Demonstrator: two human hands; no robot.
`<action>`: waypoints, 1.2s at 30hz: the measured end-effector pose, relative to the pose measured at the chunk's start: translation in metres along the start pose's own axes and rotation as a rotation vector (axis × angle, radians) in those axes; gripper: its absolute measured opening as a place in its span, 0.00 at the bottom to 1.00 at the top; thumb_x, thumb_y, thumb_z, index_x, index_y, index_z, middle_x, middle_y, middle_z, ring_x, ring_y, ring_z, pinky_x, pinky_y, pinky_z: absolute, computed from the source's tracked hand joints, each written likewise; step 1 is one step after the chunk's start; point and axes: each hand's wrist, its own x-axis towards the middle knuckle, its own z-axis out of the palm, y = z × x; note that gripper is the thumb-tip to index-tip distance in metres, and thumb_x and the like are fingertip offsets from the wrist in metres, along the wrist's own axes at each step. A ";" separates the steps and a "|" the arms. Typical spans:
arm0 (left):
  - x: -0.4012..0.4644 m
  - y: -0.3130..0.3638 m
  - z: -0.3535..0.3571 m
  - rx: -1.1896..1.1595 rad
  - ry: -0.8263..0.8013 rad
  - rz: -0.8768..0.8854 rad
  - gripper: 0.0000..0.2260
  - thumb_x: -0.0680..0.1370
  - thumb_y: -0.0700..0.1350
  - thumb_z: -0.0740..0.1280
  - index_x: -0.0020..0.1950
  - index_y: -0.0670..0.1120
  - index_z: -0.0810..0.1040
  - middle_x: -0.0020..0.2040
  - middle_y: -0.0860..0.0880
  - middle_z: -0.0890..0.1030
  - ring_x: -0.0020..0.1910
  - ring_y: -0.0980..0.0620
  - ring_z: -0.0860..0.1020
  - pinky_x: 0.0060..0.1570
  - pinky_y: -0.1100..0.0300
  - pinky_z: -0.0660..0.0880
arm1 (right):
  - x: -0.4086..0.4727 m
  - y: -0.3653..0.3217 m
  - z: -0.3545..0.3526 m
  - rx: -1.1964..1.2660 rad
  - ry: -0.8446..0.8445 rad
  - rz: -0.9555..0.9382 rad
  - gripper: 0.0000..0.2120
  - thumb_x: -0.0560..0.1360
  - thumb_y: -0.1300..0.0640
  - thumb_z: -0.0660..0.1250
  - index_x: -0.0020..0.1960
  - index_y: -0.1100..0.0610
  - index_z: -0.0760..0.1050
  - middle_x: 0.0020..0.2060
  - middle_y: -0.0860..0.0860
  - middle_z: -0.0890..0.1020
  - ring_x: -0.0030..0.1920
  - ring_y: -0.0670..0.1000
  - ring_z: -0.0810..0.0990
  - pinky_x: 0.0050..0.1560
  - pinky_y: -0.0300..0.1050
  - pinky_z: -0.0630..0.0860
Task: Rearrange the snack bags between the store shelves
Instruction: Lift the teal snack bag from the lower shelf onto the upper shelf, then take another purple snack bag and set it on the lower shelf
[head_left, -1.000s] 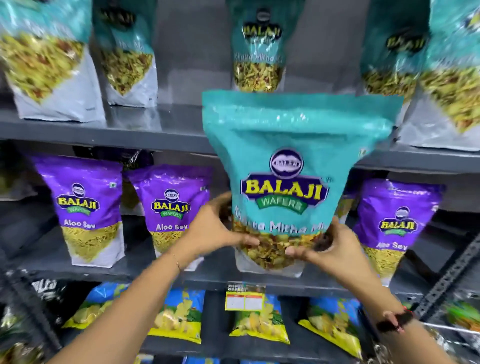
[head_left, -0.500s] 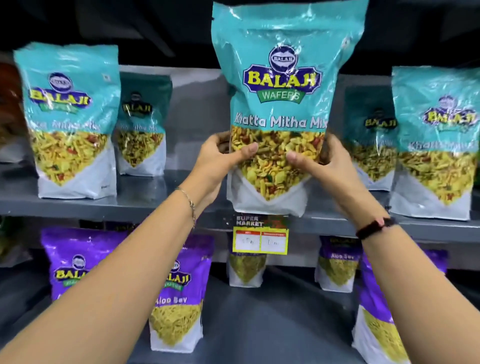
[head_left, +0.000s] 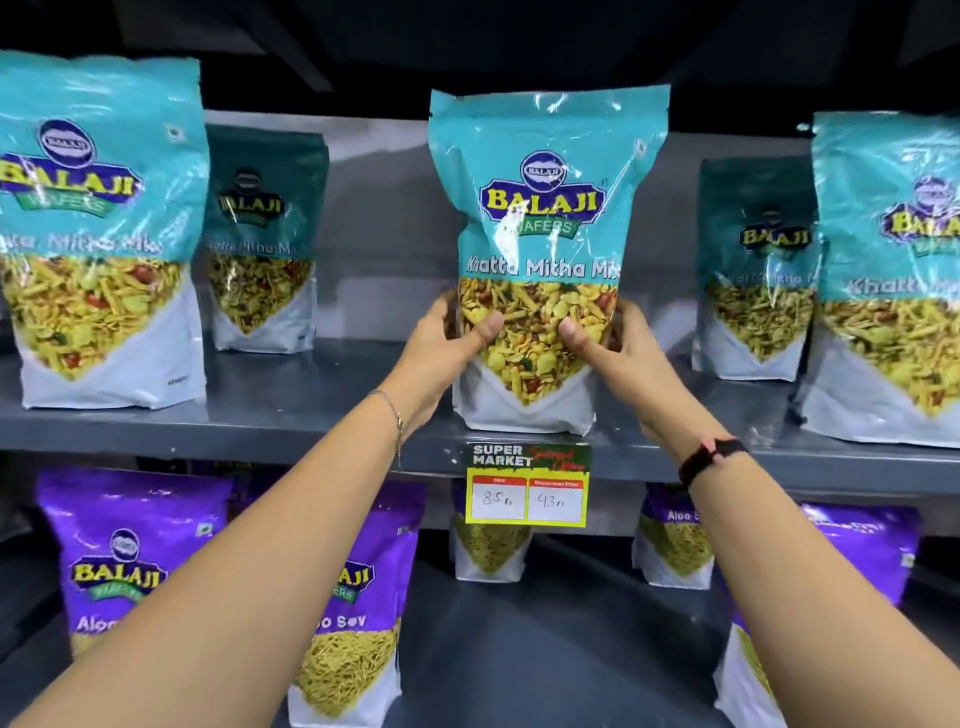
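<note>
1. Left hand and right hand clamped on the two sides of a teal Khatta Mitha Mix bag, thumbs pressed on the clear window at the front, fingers wrapped behind.
2. Bag upright between the hands, base resting at the front edge of the grey upper shelf.
3. Directly under the grip: a yellow price tag hung from the shelf lip, reading 85 and 43.
4. Left of the grip, same shelf: a large teal bag at the front and a further teal bag set back, both apart from the held one.
5. Right of the grip: two more teal bags, one set back and one at the front.
6. Below the grip, on the lower shelf: purple Aloo Sev bags, partly hidden by both forearms.
7. Thin bracelet on the left wrist, dark band on the right.
</note>
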 end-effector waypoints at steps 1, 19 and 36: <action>-0.003 -0.004 -0.003 0.079 0.022 0.029 0.26 0.72 0.45 0.66 0.68 0.44 0.61 0.63 0.46 0.72 0.65 0.49 0.68 0.64 0.57 0.66 | -0.007 0.002 0.002 -0.046 0.070 -0.022 0.34 0.68 0.45 0.67 0.67 0.56 0.58 0.65 0.54 0.71 0.63 0.50 0.70 0.65 0.47 0.66; -0.184 -0.269 -0.158 0.504 0.345 -0.524 0.42 0.59 0.38 0.76 0.68 0.37 0.57 0.65 0.33 0.67 0.66 0.36 0.65 0.68 0.41 0.61 | -0.168 0.199 0.197 -0.233 -0.564 0.323 0.42 0.67 0.56 0.71 0.72 0.58 0.49 0.73 0.55 0.58 0.73 0.53 0.57 0.69 0.40 0.54; -0.179 -0.286 -0.089 0.272 0.013 -0.620 0.31 0.47 0.50 0.77 0.46 0.56 0.70 0.46 0.50 0.80 0.47 0.49 0.78 0.44 0.62 0.76 | -0.167 0.241 0.153 -0.222 -0.447 0.436 0.26 0.63 0.58 0.74 0.58 0.58 0.69 0.50 0.56 0.82 0.46 0.51 0.77 0.45 0.37 0.70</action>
